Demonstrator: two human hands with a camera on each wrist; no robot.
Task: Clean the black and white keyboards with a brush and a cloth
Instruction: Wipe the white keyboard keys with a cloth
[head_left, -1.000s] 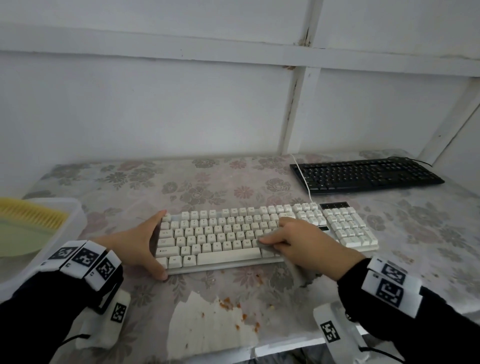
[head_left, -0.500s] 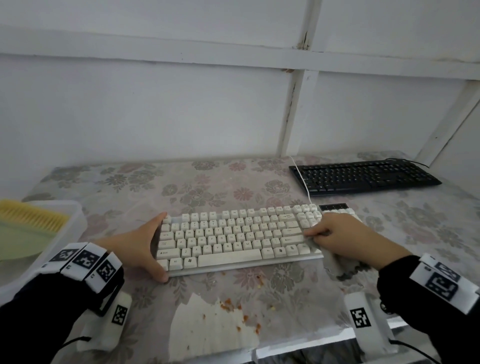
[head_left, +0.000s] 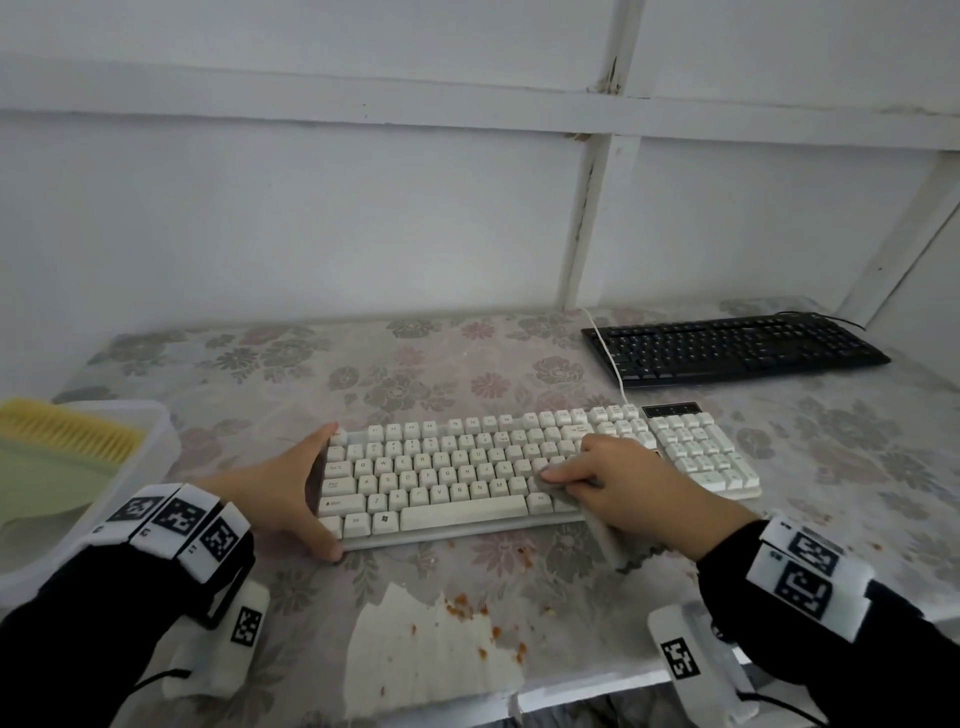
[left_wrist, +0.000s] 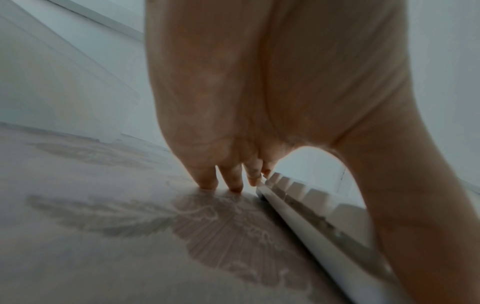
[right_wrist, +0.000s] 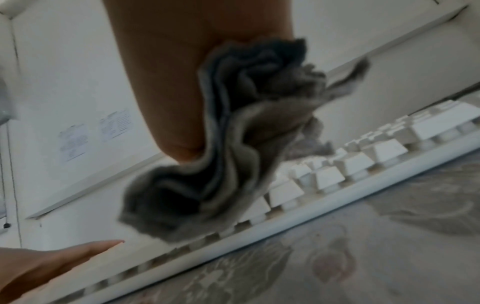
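The white keyboard (head_left: 467, 467) lies in the middle of the flowered table, also seen in the wrist views (left_wrist: 311, 226) (right_wrist: 363, 160). My left hand (head_left: 306, 483) braces its left end with straight fingers (left_wrist: 233, 179) on the table and the thumb at the front corner. My right hand (head_left: 602, 478) grips a crumpled grey cloth (right_wrist: 233, 154) and presses it on the keys right of centre; a tail of the cloth (head_left: 602, 530) hangs over the front edge. The black keyboard (head_left: 727, 348) lies at the back right. A yellow brush (head_left: 67, 431) rests in the tub at the left.
A translucent plastic tub (head_left: 150, 441) stands at the left table edge. A white cable (head_left: 608, 358) runs from the white keyboard across the black one's left end. Orange crumbs lie on a torn white patch (head_left: 441, 660) by the front edge. A white wall stands close behind.
My right hand swept the cloth rightward along the keys to the number pad's edge, then came back left to right of centre. The left hand and keyboard stayed put.
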